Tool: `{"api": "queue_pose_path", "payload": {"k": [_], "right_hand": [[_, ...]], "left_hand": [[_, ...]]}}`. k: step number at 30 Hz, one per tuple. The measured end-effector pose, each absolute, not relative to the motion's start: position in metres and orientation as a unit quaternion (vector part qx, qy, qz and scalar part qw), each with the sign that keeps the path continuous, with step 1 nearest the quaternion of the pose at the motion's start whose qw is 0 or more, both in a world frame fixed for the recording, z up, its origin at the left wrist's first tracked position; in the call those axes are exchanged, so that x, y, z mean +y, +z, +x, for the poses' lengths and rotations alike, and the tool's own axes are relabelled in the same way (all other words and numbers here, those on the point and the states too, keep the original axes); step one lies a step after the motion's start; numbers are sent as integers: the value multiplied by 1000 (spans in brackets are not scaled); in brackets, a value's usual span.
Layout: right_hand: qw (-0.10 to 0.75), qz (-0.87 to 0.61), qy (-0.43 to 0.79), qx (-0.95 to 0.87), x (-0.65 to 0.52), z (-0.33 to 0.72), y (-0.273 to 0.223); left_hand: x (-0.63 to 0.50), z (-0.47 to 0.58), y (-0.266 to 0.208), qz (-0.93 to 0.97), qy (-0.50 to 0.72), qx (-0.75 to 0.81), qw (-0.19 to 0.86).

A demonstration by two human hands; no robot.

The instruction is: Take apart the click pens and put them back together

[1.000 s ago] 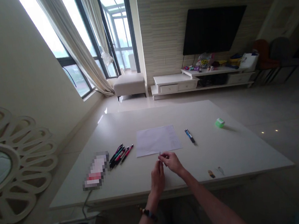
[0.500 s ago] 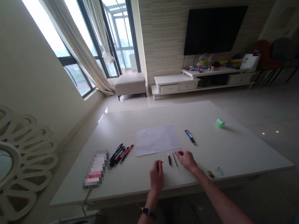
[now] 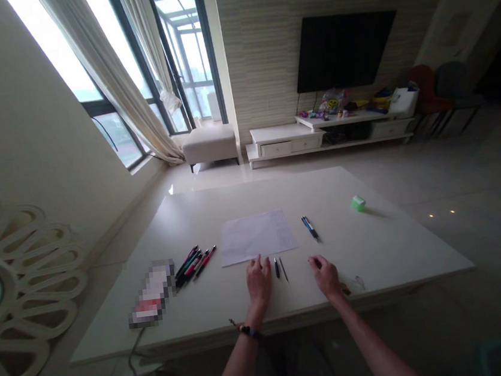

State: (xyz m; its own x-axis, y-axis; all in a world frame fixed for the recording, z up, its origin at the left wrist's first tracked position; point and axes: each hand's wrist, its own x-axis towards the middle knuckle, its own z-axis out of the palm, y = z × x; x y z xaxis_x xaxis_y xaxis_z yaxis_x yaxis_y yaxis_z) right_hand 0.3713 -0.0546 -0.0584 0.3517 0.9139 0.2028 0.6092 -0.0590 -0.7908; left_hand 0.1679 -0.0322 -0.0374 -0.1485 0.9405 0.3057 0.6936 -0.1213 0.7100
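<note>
My left hand rests near the lower edge of a white sheet of paper, fingers stretched out and apart, holding nothing I can see. Just right of it lie a short black pen barrel and a thin dark refill, side by side and apart. Over the table right of the refill, my right hand has its fingers curled together; a small dark spot shows at the fingertips, too small to name. Close to that wrist lie a small dark and yellowish piece and a clear, thin item.
Several pens lie in a bunch left of the paper, beside a blurred-out phone with a cable. Blue and black pens lie right of the paper. A green-and-white small container stands farther right on the white table.
My right hand has moved right, away from the refill. My left hand has reached forward to the paper's edge and its fingers have opened out. The view has shifted slightly.
</note>
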Motion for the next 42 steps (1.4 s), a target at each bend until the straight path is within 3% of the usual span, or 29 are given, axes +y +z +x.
{"api": "queue_pose_path", "payload": {"k": [4,9,13,17,24,32,42], "right_hand": [[466,-701,193,-503,-55,374,-60],[489,-704,220,-465,-56,376,-60],[483,-702,221,-474,-56,376,-60],[476,-701,213,-487,-55,375,-61],[480,-697,202,-494,-53,375,-65],[444,-717,175,-508,-53,374,-61],[204,-693,237,-650,-59,332,-25]], "left_hand": [[-53,112,-37,630,386,663,119],[-104,6,-40,623,283,728,-49],[-131,-34,-37,619,230,744,-99],[-123,-7,-31,638,221,737,-45],[-80,125,-14,690,185,681,162],[-54,167,-10,703,71,687,169],[-61,136,-10,666,62,718,192]]}}
